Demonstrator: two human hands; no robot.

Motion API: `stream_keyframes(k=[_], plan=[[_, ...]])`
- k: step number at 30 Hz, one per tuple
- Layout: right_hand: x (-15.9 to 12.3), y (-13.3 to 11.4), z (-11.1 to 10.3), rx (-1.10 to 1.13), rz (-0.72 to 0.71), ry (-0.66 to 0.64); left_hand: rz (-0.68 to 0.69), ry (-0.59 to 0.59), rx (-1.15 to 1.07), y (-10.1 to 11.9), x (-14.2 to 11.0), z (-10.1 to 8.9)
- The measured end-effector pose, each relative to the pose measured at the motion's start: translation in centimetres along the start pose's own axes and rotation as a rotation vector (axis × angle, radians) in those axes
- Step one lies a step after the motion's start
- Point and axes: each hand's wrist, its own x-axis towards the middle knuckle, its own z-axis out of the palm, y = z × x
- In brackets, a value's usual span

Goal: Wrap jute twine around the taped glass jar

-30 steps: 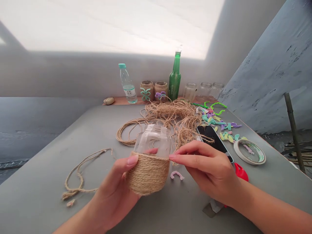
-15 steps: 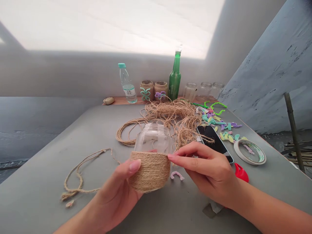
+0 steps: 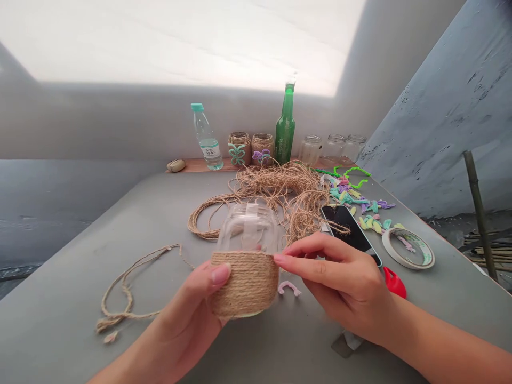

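A clear glass jar (image 3: 250,229) has its lower part wrapped in rows of jute twine (image 3: 248,285); bare glass shows above the wrap. My left hand (image 3: 192,314) is closed around the jar's left side, thumb across the twine and the other fingers mostly hidden behind. At the right end of the top row, my right hand (image 3: 340,277) pinches the twine between thumb and forefinger, close against the glass. Behind the jar lies a loose heap of twine (image 3: 288,184). A short pink pipe cleaner piece (image 3: 289,288) rests on the table just right of the jar.
Two twine-wrapped jars (image 3: 239,149), a water bottle (image 3: 208,141), a green bottle (image 3: 285,128) and empty glass jars (image 3: 336,146) stand along the back. A phone (image 3: 352,232), a tape roll (image 3: 427,256) and a red object (image 3: 394,282) lie right. A twine loop (image 3: 128,288) is left.
The jar has turned slightly and stands a little more upright in my left hand. My right hand keeps its pinch on the twine. The whole view has shifted slightly.
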Motion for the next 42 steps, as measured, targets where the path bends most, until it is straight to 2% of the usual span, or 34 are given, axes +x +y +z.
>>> stream_keyframes(k=[3, 10, 14, 20, 24, 32, 37, 42], plan=[[-0.2, 0.2, -0.1, 0.025, 0.022, -0.005, -0.014, 0.006, -0.012, 0.2, -0.2, -0.4], [-0.1, 0.0, -0.2, 0.031, 0.004, 0.002, -0.014, -0.086, -0.063, 0.1, -0.3, -0.5], [-0.1, -0.1, -0.2, 0.026, 0.006, 0.005, 0.034, -0.137, 0.034, -0.2, 0.1, 0.0], [-0.1, 0.0, -0.2, 0.032, 0.006, 0.001, 0.055, -0.07, 0.073, 0.3, 0.2, 0.9], [-0.1, -0.2, -0.2, 0.046, -0.001, 0.003, 0.052, -0.11, 0.062, 0.5, 0.2, 0.8], [-0.3, -0.2, -0.1, 0.034, 0.022, 0.003, 0.06, -0.064, -0.154, 0.3, 0.4, 0.4], [-0.3, -0.2, 0.2, 0.061, 0.027, -0.004, 0.125, -0.06, -0.045, 0.1, 0.6, 0.9], [-0.3, -0.3, 0.3, 0.059, 0.027, -0.021, 0.064, -0.019, -0.101, 0.2, 0.5, 1.2]])
